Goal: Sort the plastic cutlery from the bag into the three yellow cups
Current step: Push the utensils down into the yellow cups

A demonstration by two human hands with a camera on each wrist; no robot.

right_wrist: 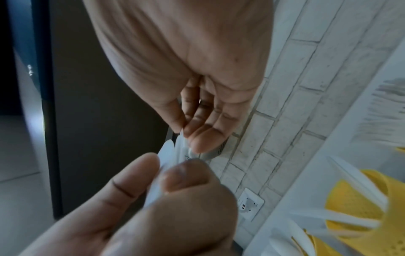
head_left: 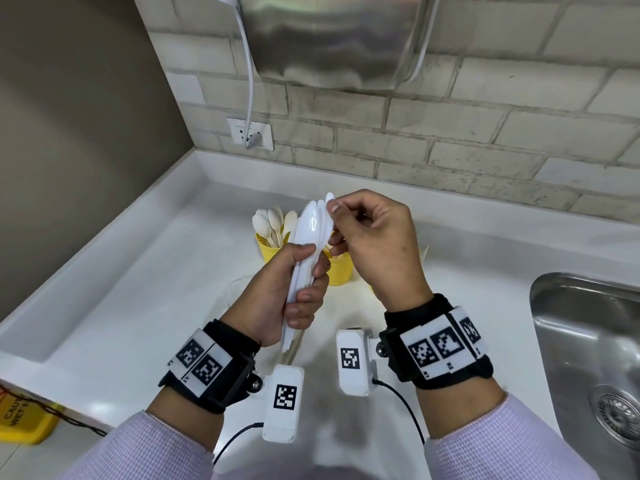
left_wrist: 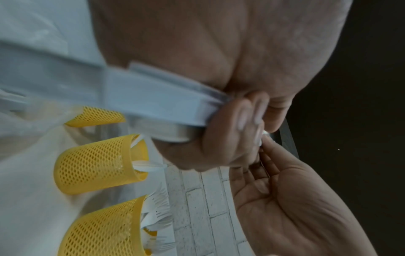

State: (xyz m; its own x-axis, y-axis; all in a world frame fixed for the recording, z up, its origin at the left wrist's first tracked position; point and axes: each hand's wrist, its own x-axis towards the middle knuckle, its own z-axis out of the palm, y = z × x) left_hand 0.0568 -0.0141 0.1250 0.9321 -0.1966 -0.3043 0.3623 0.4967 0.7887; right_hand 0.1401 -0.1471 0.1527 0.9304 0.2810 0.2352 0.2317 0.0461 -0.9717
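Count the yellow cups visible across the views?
3, all seen in the left wrist view on the white counter: top cup, middle cup, bottom cup. In the head view the hands hide most of them.

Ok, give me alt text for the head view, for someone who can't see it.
Left hand grips a bundle of white plastic cutlery upright above a white counter, while the right hand pinches one piece's tip. Yellow cups stand behind; a steel sink lies right.

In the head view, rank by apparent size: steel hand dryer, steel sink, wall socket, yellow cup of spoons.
1. Steel hand dryer, cropped at the top.
2. Steel sink, cropped at the right.
3. Yellow mesh cup of spoons and white wall socket: too alike to rank.
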